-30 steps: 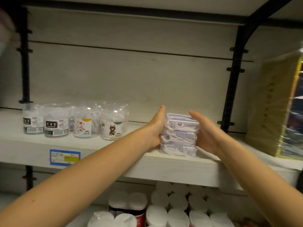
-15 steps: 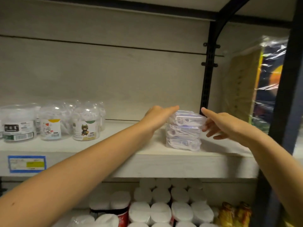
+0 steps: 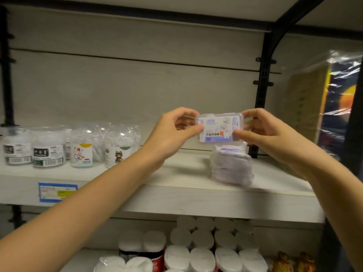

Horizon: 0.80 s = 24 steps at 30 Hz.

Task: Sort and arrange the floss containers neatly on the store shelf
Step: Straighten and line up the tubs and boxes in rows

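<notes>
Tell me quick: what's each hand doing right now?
Left hand: pinches the left end of the flat floss box.
Right hand: pinches the box's right end, above the stack.

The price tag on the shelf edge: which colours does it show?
Price tag: blue border, yellow patch on white; head view.
</notes>
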Motion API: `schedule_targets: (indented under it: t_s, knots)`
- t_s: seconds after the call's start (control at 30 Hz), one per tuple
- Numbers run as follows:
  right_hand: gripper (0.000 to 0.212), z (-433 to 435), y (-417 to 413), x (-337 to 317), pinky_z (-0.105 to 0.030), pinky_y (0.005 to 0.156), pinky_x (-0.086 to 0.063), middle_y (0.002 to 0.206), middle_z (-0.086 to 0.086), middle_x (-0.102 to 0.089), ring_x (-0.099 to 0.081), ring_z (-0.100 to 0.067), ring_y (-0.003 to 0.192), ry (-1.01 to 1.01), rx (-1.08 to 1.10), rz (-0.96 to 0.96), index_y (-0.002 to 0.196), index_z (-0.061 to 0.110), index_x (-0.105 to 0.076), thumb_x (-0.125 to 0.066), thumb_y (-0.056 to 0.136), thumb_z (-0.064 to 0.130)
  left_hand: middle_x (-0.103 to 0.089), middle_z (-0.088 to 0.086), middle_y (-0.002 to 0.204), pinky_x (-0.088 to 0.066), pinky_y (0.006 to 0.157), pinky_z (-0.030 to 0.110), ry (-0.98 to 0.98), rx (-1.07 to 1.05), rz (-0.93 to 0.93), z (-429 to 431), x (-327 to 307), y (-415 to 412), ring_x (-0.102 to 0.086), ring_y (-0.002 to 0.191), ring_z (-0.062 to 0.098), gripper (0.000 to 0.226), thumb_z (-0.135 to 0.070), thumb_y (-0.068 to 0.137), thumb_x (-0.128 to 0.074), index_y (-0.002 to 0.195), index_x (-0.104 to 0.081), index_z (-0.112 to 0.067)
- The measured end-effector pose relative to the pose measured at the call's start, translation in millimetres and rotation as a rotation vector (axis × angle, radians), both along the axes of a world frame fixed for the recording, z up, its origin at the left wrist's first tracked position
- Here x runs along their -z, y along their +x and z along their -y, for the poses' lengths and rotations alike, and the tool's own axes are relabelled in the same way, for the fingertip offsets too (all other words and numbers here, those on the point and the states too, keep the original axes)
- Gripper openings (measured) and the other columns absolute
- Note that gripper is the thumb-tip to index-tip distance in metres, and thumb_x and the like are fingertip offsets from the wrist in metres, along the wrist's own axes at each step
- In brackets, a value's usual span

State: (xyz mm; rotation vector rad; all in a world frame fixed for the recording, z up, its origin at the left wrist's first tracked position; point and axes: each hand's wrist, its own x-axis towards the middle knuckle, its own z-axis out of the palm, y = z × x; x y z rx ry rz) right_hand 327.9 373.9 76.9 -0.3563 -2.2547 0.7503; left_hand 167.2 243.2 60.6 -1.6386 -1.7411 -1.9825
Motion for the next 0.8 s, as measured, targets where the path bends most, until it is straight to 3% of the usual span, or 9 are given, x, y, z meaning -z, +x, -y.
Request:
schedule_targets:
  t_s: [0.13, 0.2, 0.3, 0.4, 0.5, 0.67, 0.8]
  knots:
    - [0.034, 28.5, -25.3, 1.5, -0.023, 0.075, -0.054, 0.101, 0.012, -0.064, -0.063, -0.004, 0.088, 0.183, -0.068, 0.081, 0.112, 0.035, -0.049, -0.062, 0.081, 0.035, -0.064, 0.003, 0.091, -0.046, 0.074, 0.016, -0.053, -0.11, -0.145, 41.3, 4.2, -22.2, -0.055, 0.077, 0.008, 0.025, -0.006, 0.079, -0.069, 0.101, -0.062, -0.014]
    - [0.032, 36.2, -43.9, 5.3, -0.023, 0.076, -0.054, 0.103, 0.009, -0.065, -0.063, -0.006, 0.088, 0.246, -0.079, 0.118, 0.111, 0.032, -0.052, -0.063, 0.081, 0.034, -0.064, 0.001, 0.09, -0.045, 0.072, 0.013, -0.125, -0.173, -0.215, 56.6, 6.5, -36.6, -0.056, 0.077, 0.009, 0.025, -0.008, 0.079, -0.07, 0.102, -0.062, -0.015]
    - [0.032, 44.7, -74.0, 6.6, -0.032, 0.083, -0.054, 0.105, 0.001, -0.066, -0.065, -0.014, 0.091, 0.288, -0.072, 0.229, 0.111, 0.025, -0.053, -0.065, 0.082, 0.031, -0.065, -0.003, 0.098, -0.04, 0.074, 0.012, -0.346, -0.336, -0.45, 72.9, 4.6, -59.2, -0.058, 0.093, 0.012, 0.027, -0.019, 0.083, -0.067, 0.109, -0.061, -0.018]
    - [0.03, 50.7, -100.9, 8.7, -0.033, 0.082, -0.053, 0.105, -0.003, -0.067, -0.065, -0.018, 0.089, 0.324, -0.048, 0.311, 0.108, 0.022, -0.054, -0.067, 0.082, 0.028, -0.064, -0.005, 0.11, -0.035, 0.082, 0.022, -0.565, -0.46, -0.666, 78.5, 3.0, -76.0, -0.053, 0.105, 0.014, 0.03, -0.028, 0.089, -0.057, 0.118, -0.057, -0.021]
    - [0.028, 54.5, -118.5, 15.6, -0.03, 0.08, -0.053, 0.104, -0.004, -0.068, -0.066, -0.019, 0.088, 0.317, -0.028, 0.405, 0.107, 0.021, -0.054, -0.067, 0.083, 0.028, -0.062, -0.008, 0.118, -0.026, 0.095, 0.028, -0.642, -0.553, -0.86, 77.2, 7.1, -87.5, -0.046, 0.114, 0.013, 0.028, -0.031, 0.093, -0.048, 0.119, -0.057, -0.025]
    - [0.035, 57.5, -124.9, 24.0, -0.022, 0.077, -0.044, 0.118, 0.005, -0.063, -0.064, -0.015, 0.089, 0.436, 0.065, 0.412, 0.115, 0.023, -0.059, -0.067, 0.082, 0.029, -0.065, -0.005, 0.11, -0.008, 0.098, 0.029, -0.601, -0.715, -1.254, 69.1, 16.4, -90.1, -0.046, 0.112, 0.016, 0.026, -0.031, 0.092, -0.045, 0.11, -0.062, -0.024]
    - [0.034, 56.9, -135.1, 24.3, -0.025, 0.08, -0.045, 0.114, 0.003, -0.067, -0.063, -0.017, 0.098, 0.537, 0.141, 0.383, 0.113, 0.022, -0.063, -0.068, 0.08, 0.027, -0.069, 0.001, 0.094, -0.005, 0.104, 0.033, -0.673, -0.768, -1.3, 56.4, 7.6, -89.0, -0.052, 0.106, 0.021, 0.012, -0.022, 0.086, -0.052, 0.087, -0.063, -0.016]
